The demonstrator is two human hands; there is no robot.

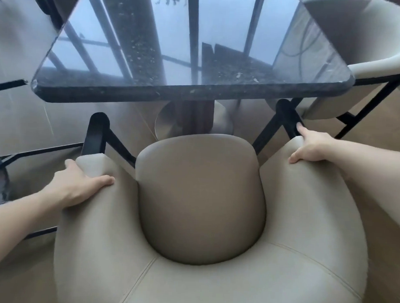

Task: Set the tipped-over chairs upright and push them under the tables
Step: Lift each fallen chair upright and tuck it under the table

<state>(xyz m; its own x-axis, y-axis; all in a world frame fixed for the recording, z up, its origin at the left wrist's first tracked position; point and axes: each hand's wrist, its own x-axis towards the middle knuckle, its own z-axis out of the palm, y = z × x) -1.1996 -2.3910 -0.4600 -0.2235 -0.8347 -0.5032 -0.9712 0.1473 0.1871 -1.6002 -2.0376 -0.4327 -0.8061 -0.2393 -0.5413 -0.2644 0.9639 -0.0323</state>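
Observation:
A cream padded chair [212, 283] with a tan round seat [199, 196] and black armrest ends stands upright right below me, facing the dark glossy table [196, 92]. Its front armrest tips sit just short of the table's near edge. My left hand [80, 185] grips the left arm of the chair, thumb on top and fingers over the outer side. My right hand [312, 146] grips the right arm, with the index finger stretched along the black armrest tip [288, 116].
A second cream chair [379, 67] on a black frame stands at the table's right side. The table stands on a round metal base [168, 125]. Black frame bars [35, 150] of other furniture lie at the left. The floor is beige tile.

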